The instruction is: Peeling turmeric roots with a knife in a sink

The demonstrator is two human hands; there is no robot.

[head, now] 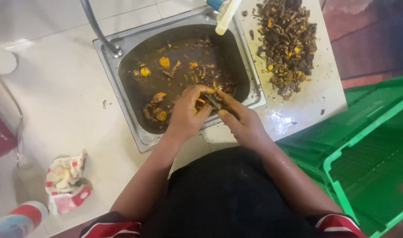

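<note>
Seen from the head camera, a person stands over a square stainless-steel sink (122, 94) filled with murky brown water, both forearms reaching forward and converging above its near edge. The left hand (187, 115) is curled closed, fingers bent around a small orange-fleshed root piece (200, 103) held just above the water at the sink's near side. The right hand (240, 121), wet and angled inward, grips a small dark-bladed knife (213, 101), its tip meeting the root piece between the two hands. More orange root pieces and brown peelings (165, 61) float across the sink water. To the right of the sink, a heap of dark peel scraps (287, 42) flecked with orange lies on the pale counter. Further right of the sink stand stacked green plastic crates (369, 150). To the left of the sink, near the counter's front edge, lies a crumpled red-and-white patterned cloth (65, 181).
</note>
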